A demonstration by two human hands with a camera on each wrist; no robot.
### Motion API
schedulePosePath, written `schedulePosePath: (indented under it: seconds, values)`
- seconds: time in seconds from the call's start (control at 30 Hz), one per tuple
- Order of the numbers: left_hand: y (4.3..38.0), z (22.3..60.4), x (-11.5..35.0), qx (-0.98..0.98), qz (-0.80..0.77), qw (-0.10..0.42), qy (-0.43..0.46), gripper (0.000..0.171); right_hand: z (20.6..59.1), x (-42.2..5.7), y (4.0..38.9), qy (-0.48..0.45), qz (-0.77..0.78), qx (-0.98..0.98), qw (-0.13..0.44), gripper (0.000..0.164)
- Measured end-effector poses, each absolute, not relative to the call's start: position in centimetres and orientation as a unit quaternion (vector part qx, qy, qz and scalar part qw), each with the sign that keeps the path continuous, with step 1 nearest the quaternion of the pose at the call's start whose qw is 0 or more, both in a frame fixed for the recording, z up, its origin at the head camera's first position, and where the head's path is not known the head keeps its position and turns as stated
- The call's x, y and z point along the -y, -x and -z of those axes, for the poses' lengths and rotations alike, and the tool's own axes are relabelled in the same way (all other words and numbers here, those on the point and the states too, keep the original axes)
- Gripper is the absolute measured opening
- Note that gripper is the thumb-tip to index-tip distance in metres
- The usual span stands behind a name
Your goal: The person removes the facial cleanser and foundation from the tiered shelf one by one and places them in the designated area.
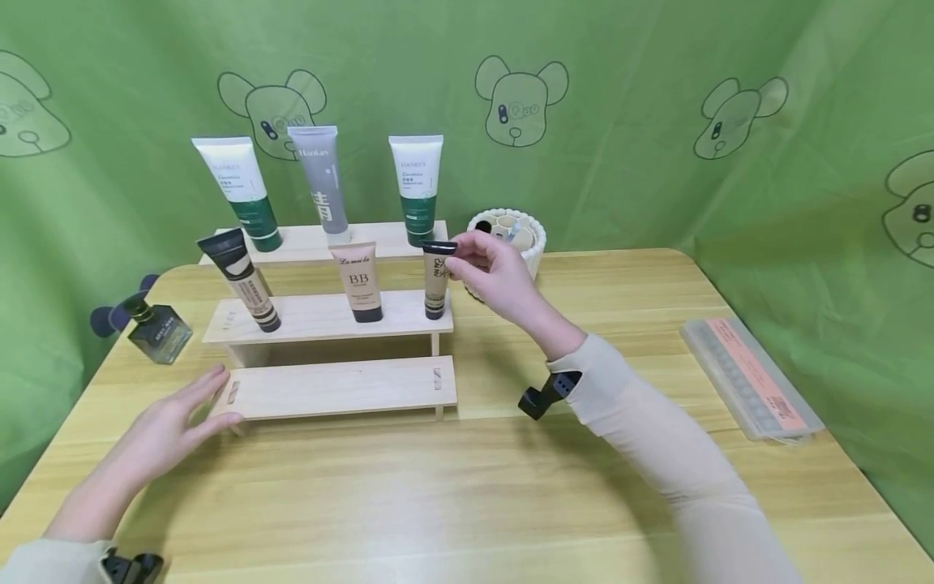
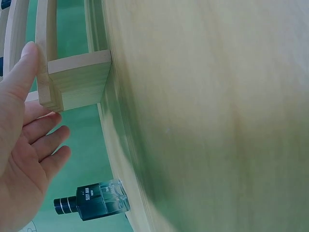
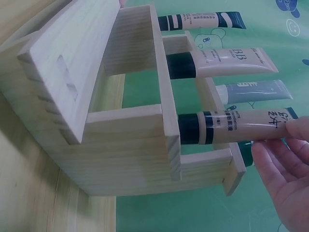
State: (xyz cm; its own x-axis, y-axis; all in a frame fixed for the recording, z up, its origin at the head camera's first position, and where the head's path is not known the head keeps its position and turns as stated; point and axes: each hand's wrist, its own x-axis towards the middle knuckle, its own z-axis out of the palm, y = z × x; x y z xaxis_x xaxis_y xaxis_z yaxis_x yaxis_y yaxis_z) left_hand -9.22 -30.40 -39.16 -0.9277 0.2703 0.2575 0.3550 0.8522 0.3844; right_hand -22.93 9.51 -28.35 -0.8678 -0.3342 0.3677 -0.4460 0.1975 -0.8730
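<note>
My right hand (image 1: 499,276) pinches the top end of a small beige cosmetic tube (image 1: 435,284) between thumb and fingers. That tube stands cap-down at the right end of the middle step of a three-step wooden rack (image 1: 336,388). In the right wrist view its black cap (image 3: 189,128) is right at the step's surface. My left hand (image 1: 164,430) rests against the left end of the lowest step, fingers extended and thumb at the front edge. Along the middle step also stand a beige BB cream tube (image 1: 357,284) and a black-topped beige tube (image 1: 244,284), which leans left.
On the top step stand two white-and-green tubes (image 1: 241,195) (image 1: 419,191) and a grey tube (image 1: 321,182). Behind my right hand is a white round holder (image 1: 536,235) with small items. A perfume bottle (image 1: 160,332) stands at left, and a flat clear case (image 1: 751,377) lies at right.
</note>
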Motion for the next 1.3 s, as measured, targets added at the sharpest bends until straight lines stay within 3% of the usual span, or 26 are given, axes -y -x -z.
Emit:
schedulePosePath:
  seconds: [0.3, 0.6, 1.07, 1.3]
  values:
    - [9.0, 38.9, 30.3, 0.961, 0.216, 0.089, 0.149, 0.065, 28.1, -11.7, 22.2, -0.225, -0.620, 0.751, 0.037, 0.016]
    - [9.1, 39.0, 30.3, 0.961, 0.217, 0.087, 0.146, 0.065, 31.0, -14.9, 22.8, -0.164, -0.635, 0.755, 0.011, 0.016]
    - [9.1, 38.9, 30.3, 0.960, 0.218, 0.090, 0.147, 0.065, 37.6, -17.6, 25.4, -0.027, -0.636, 0.755, -0.156, 0.024]
    - [9.3, 39.1, 30.2, 0.960, 0.216, 0.096, 0.153, 0.064, 39.3, -18.1, 26.6, 0.001, -0.624, 0.753, -0.209, 0.027]
